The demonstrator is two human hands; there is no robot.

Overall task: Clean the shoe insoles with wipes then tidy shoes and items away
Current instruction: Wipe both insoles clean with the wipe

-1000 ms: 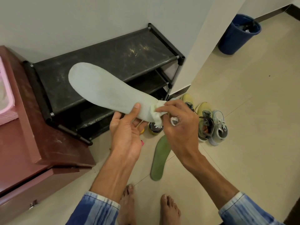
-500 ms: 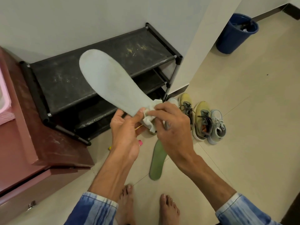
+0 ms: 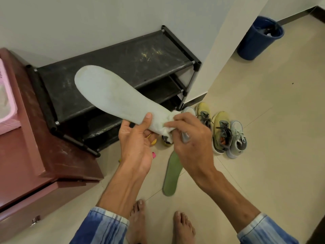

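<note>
No legible text, brand, number or sign in the head view.

- Pink tub point(image 3: 8, 104), far left on the reddish cabinet point(image 3: 52, 155): small dark print at its left edge, cut off by the frame and too small to read.
- Pale insole point(image 3: 112, 97): the face turned up shows only wear marks, no lettering that can be made out.
- Sneakers point(image 3: 223, 132) on the floor, right of the shoe rack: any logos are too small and blurred to tell.
</note>
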